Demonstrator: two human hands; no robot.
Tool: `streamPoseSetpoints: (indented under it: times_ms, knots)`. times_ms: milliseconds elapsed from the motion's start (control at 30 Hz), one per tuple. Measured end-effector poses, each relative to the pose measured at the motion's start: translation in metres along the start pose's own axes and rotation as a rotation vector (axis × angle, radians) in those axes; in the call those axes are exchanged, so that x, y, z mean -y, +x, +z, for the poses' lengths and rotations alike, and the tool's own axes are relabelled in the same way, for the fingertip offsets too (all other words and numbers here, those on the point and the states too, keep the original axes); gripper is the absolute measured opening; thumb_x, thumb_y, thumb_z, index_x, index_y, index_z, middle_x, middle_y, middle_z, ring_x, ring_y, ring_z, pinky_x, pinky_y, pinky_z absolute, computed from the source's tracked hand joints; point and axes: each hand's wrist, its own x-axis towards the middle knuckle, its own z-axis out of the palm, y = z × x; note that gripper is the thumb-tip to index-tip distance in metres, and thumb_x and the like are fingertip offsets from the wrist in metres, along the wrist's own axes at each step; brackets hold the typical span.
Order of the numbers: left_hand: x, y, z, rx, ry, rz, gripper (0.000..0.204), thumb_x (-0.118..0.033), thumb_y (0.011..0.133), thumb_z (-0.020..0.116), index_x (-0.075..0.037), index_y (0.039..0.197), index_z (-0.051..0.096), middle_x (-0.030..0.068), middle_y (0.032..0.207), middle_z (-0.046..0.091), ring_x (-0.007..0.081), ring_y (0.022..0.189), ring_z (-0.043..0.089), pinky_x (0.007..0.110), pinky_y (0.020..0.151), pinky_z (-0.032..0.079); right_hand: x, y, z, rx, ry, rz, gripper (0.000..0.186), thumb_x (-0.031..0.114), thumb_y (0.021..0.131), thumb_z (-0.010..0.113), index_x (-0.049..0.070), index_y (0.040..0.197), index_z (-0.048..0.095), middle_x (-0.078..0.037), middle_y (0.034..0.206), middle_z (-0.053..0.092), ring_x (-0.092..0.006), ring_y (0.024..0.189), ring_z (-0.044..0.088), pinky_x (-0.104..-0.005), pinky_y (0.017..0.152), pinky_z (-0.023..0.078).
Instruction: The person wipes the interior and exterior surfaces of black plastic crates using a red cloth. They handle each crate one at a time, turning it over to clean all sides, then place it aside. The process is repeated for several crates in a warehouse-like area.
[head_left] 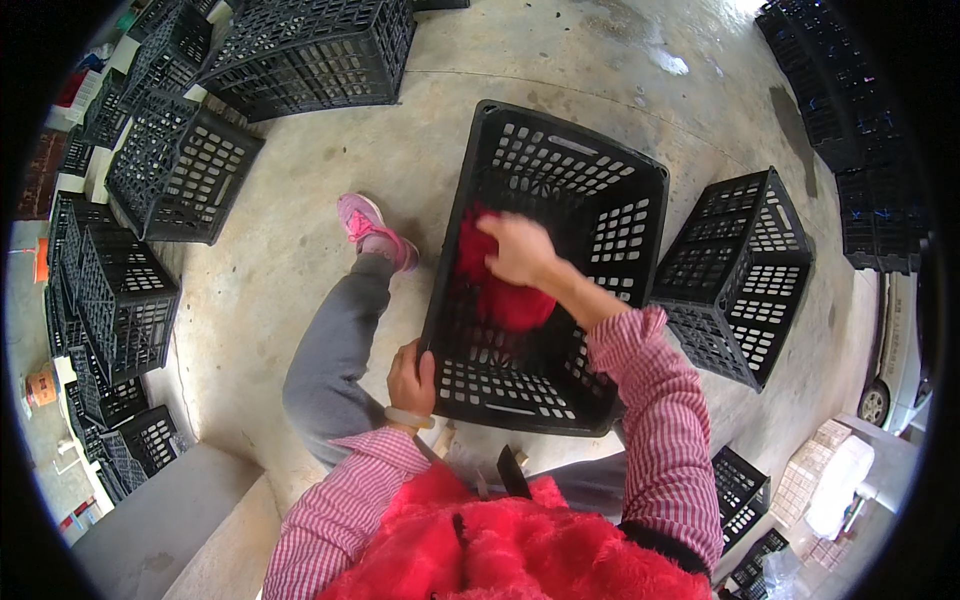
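While atop red bundle [515, 308], right fingers [496, 229], grip unclear; left fingers [404, 364] tight round crate rim [437, 310]

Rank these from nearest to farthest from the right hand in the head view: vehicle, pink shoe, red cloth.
1. Red cloth: inside the black crate, at the right hand.
2. Pink shoe: outside the crate's left side.
3. Vehicle: far right edge, partly seen.
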Motion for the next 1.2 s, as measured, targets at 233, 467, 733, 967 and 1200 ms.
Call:
streamPoseSetpoints:
  times_ms: [233, 467, 733, 967, 1200]
  knots:
    - [-0.004, 0.002, -0.004, 0.038, 0.008, -0.016, 0.029, -0.018, 0.089, 0.046, 0.003, 0.108, 0.053, 0.0212, 0.093, 0.057, 0.0396, 0.086, 0.054, 0.042, 0.076, 0.043, -0.058, 0.092, -0.059, -0.277, -0.875, -0.61, 0.019, 0.02, 0.075, 0.052, 0.02, 0.09, 0.064, 0.001, 0.1, 0.054, -0.0175, 0.096, 0.046, -0.0319, 0.078, 0.035]
    - [-0.005, 0.002, -0.003, 0.035, 0.019, -0.034, 0.026, -0.016, 0.087, 0.05, 0.003, 0.104, 0.053, 0.0218, 0.091, 0.056, 0.0398, 0.085, 0.054, 0.042, 0.075, 0.043, -0.161, 0.026, -0.041, -0.317, -0.926, -0.099, 0.024, 0.016, 0.076, 0.052, 0.015, 0.096, 0.064, -0.002, 0.113, 0.054, -0.0239, 0.104, 0.049, -0.0387, 0.086, 0.039]
    - [-0.009, 0.007, -0.005, 0.059, 0.012, -0.03, 0.028, -0.017, 0.084, 0.053, 0.003, 0.105, 0.054, 0.021, 0.092, 0.056, 0.0389, 0.086, 0.054, 0.042, 0.076, 0.044, -0.162, 0.054, -0.005, -0.082, -0.899, 0.325, 0.019, 0.018, 0.077, 0.054, 0.012, 0.09, 0.065, -0.007, 0.099, 0.057, -0.026, 0.095, 0.05, -0.0393, 0.078, 0.04]
    - [-0.011, 0.007, -0.006, 0.096, 0.054, -0.076, 0.03, -0.017, 0.084, 0.052, 0.004, 0.106, 0.053, 0.022, 0.093, 0.056, 0.039, 0.086, 0.054, 0.042, 0.076, 0.043, -0.103, 0.117, 0.031, -0.372, -0.837, -0.255, 0.04, 0.016, 0.078, 0.051, 0.007, 0.117, 0.054, -0.01, 0.119, 0.053, -0.0231, 0.106, 0.047, -0.0349, 0.086, 0.039]
    - [-0.013, 0.007, -0.007, 0.094, 0.03, -0.095, 0.03, -0.016, 0.084, 0.053, 0.005, 0.105, 0.054, 0.0222, 0.093, 0.056, 0.039, 0.086, 0.054, 0.042, 0.077, 0.044, -0.194, 0.057, 0.035, -0.156, -0.946, -0.165, 0.042, 0.017, 0.08, 0.049, 0.012, 0.121, 0.052, -0.007, 0.122, 0.051, -0.0211, 0.107, 0.047, -0.0382, 0.088, 0.039]
